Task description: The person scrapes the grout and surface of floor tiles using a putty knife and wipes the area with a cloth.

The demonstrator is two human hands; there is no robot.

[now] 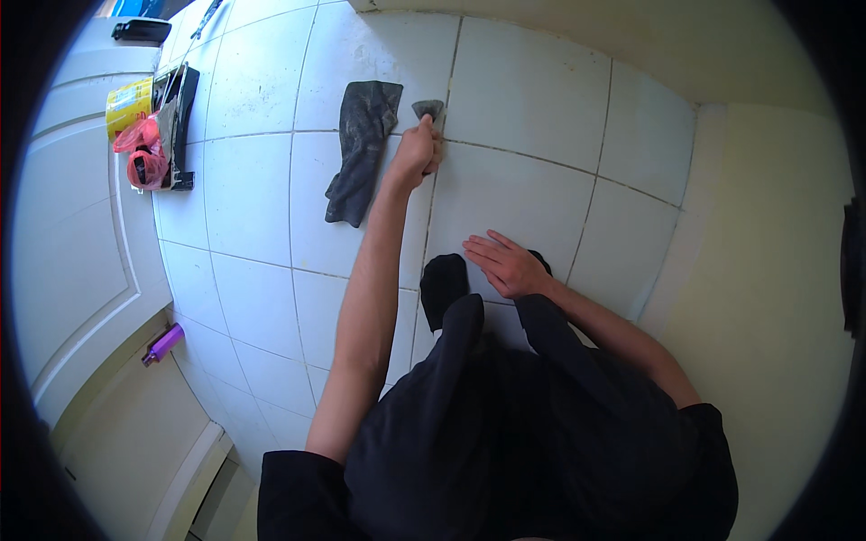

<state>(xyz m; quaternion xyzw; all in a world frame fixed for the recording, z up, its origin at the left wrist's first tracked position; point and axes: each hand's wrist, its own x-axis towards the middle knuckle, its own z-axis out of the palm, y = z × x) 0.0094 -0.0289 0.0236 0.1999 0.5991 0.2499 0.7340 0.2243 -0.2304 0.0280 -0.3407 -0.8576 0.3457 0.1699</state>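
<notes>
**Q:** Scraping along the grout line: where do your hands stand, and where is the tool?

**A:** Your left hand (416, 153) is stretched far forward and closed around a small dark scraper (428, 109), its blade resting on the floor (523, 90) where two grout lines meet. Your right hand (505, 264) holds nothing; it lies flat, fingers spread, on the white tile near your knees. A dark rag (361, 149) lies crumpled just beside the scraper, to its left.

**Q:** What could go wrong from here?

**A:** You are reaching at full arm's length, so pressure on the blade is likely hard to control; a slip could send the edge skating across the glaze and scratch it, or gouge the joint. Your weight appears to rest on the flat right palm, and on smooth tile that palm might slide, tipping you forward onto the tool. The rag, being so close, may snag under the blade. The purple bottle (163, 343) and the red bags (142, 153) by the white door (72, 243) lie well apart and pose little risk.
</notes>
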